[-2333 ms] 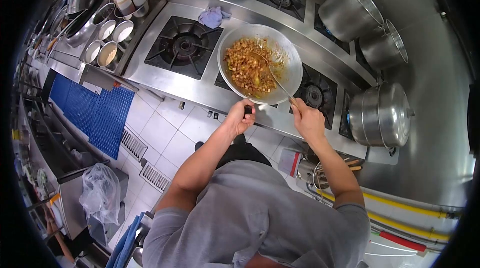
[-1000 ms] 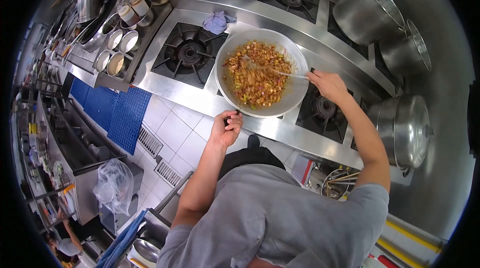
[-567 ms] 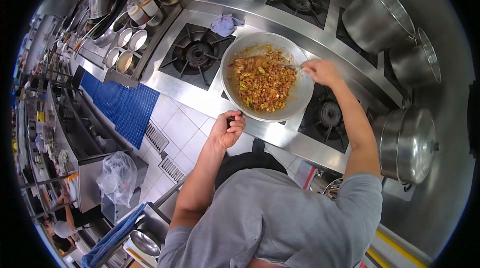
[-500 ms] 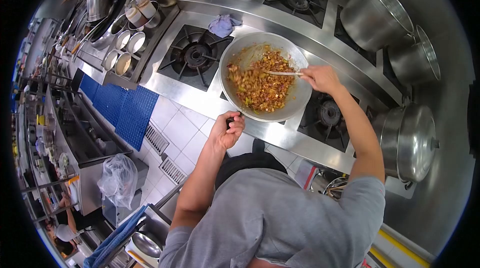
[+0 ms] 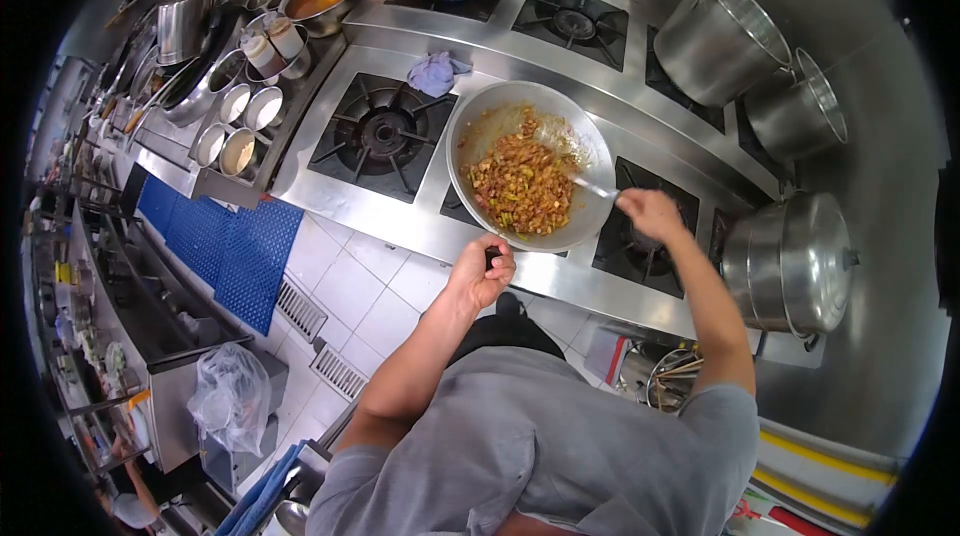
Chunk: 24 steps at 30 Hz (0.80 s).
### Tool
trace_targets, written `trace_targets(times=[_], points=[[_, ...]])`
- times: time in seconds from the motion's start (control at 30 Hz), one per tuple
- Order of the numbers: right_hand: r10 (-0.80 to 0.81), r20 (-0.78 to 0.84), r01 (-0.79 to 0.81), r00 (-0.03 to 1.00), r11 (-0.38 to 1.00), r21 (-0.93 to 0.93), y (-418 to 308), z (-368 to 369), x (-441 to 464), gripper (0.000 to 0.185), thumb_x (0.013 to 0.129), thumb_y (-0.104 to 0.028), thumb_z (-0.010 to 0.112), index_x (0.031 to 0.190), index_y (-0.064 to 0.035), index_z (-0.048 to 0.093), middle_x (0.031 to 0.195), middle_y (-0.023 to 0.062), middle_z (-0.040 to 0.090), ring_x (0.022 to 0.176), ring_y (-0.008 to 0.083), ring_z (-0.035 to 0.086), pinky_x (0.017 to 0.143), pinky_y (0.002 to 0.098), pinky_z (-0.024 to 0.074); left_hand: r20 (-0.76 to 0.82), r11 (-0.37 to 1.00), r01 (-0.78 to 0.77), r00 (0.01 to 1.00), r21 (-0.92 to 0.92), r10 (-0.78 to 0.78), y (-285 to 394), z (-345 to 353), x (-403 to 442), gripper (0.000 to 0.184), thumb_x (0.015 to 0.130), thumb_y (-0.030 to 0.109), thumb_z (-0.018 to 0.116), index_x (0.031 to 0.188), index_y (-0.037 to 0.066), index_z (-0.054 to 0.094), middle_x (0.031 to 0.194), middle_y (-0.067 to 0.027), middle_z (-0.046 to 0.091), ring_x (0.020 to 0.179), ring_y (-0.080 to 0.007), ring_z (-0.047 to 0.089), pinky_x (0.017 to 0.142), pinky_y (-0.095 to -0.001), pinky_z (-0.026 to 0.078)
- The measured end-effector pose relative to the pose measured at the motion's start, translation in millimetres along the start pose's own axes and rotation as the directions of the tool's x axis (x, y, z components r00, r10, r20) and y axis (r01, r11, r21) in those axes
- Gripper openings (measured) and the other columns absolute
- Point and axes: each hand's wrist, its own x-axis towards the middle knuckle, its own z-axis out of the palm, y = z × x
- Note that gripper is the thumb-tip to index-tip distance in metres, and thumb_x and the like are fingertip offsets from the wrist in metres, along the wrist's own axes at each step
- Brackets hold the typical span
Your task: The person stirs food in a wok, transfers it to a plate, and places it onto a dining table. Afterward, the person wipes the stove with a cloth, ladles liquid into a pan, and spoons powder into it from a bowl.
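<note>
Near the middle of the steel stove (image 5: 350, 198), your wide, round, pale metal pan (image 5: 594, 141) sits between the left black burner (image 5: 385, 134) and the right black burner (image 5: 645, 246). The long metal utensil (image 5: 592, 185) has just swung from reaching leftward across the pan to slanting in from the right, its working end blurred at the food's edge. The chopped brown food mixture (image 5: 520, 186) now lies more toward the near side, leaving the far wall streaked and more exposed; that looks like the mixture being turned and drawn together. Your left grip (image 5: 482, 271) is wrapped around the black handle (image 5: 492, 255), just beside the pan's near rim, with the food farther off beyond it. Your right grip (image 5: 652, 214) is closed on the utensil's outer end, right of the pan, so the food lies to its left. A crumpled lavender cloth (image 5: 433, 74) rests beyond the pan, to the far left.
</note>
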Motion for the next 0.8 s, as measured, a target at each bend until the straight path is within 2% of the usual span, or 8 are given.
trace_targets(times=[0.07,0.23,0.27,0.33,0.4,0.6,0.7,0.8], points=[[0.066,0.049,-0.071,0.997,0.992,0.108,-41,15,-20,0.033,0.094,-0.043,0.058,0.111,-0.0189,0.072,0.099,0.0144,0.072,0.091,0.0364,0.068,0.080,0.0445,0.0540,0.004,0.999,0.045,0.999,-0.007,-0.045,1,-1,-1,0.012,0.087,0.004,0.051,0.076,0.002,0.045,0.069,-0.0051,0.050,0.049,-0.0093,0.042,0.034,-0.0206,0.028],[-0.108,-0.281,0.048,0.954,0.976,-0.213,-115,-2,-75,0.022,0.094,-0.036,0.058,0.103,-0.0194,0.069,0.084,0.0087,0.068,0.075,0.0336,0.068,0.066,0.0470,0.0545,0.088,0.993,0.044,0.995,0.107,-0.054,14,-2,6,0.018,0.088,0.008,0.048,0.071,0.005,0.045,0.062,-0.0031,0.045,0.045,-0.0088,0.038,0.036,-0.0198,0.028],[-0.140,-0.326,0.055,0.935,0.965,-0.255,-126,-7,-88,0.022,0.095,-0.036,0.057,0.102,-0.0184,0.067,0.081,0.0083,0.066,0.071,0.0332,0.067,0.062,0.0466,0.0543,-0.091,0.984,0.157,0.982,-0.089,-0.165,27,9,19,0.017,0.087,0.010,0.050,0.071,0.007,0.046,0.059,-0.0004,0.042,0.044,-0.0077,0.036,0.036,-0.0200,0.027],[-0.172,-0.393,0.033,0.903,0.942,-0.334,-139,-16,-94,0.021,0.096,-0.035,0.055,0.100,-0.0156,0.064,0.078,0.0079,0.064,0.066,0.0331,0.066,0.056,0.0446,0.0537,0.069,0.986,0.130,0.990,-0.101,-0.124,39,1,38,0.017,0.086,0.011,0.052,0.070,0.008,0.047,0.060,0.0014,0.043,0.044,-0.0066,0.036,0.036,-0.0200,0.028],[-0.225,-0.468,0.044,0.855,0.929,-0.366,-131,-23,-80,0.022,0.098,-0.034,0.053,0.101,-0.0149,0.063,0.079,0.0093,0.064,0.064,0.0331,0.067,0.053,0.0446,0.0537,-0.002,0.992,0.070,0.998,0.106,-0.070,14,-19,34,0.016,0.085,0.009,0.054,0.070,0.006,0.047,0.061,-0.0003,0.043,0.046,-0.0067,0.037,0.036,-0.0199,0.027],[0.152,-0.464,-0.343,0.873,0.867,-0.361,-83,17,-57,0.028,0.099,-0.037,0.051,0.102,-0.0129,0.063,0.087,0.0141,0.069,0.072,0.0374,0.069,0.063,0.0500,0.0565,0.114,0.975,0.181,0.980,-0.130,-0.166,18,-39,18,0.015,0.084,0.002,0.051,0.071,0.004,0.045,0.065,-0.0040,0.043,0.049,-0.0091,0.039,0.037,-0.0204,0.028],[0.489,-0.203,-0.509,0.848,0.858,-0.061,-107,41,-49,0.037,0.095,-0.047,0.052,0.115,-0.0220,0.070,0.109,0.0212,0.070,0.101,0.0405,0.067,0.089,0.0510,0.0525,0.090,0.996,0.086,0.992,0.015,-0.087,17,-39,18,0.015,0.084,0.002,0.051,0.071,0.003,0.045,0.064,-0.0035,0.041,0.049,-0.0094,0.039,0.036,-0.0208,0.027],[0.468,-0.122,-0.454,0.875,0.882,0.125,-133,62,-31,0.036,0.094,-0.046,0.054,0.111,-0.0198,0.072,0.108,0.0169,0.071,0.100,0.0394,0.067,0.087,0.0499,0.0529,0.086,0.992,0.123,0.989,0.017,-0.124,15,-38,19,0.013,0.084,0.002,0.051,0.073,0.003,0.044,0.065,-0.0041,0.040,0.050,-0.0092,0.037,0.038,-0.0208,0.025]])
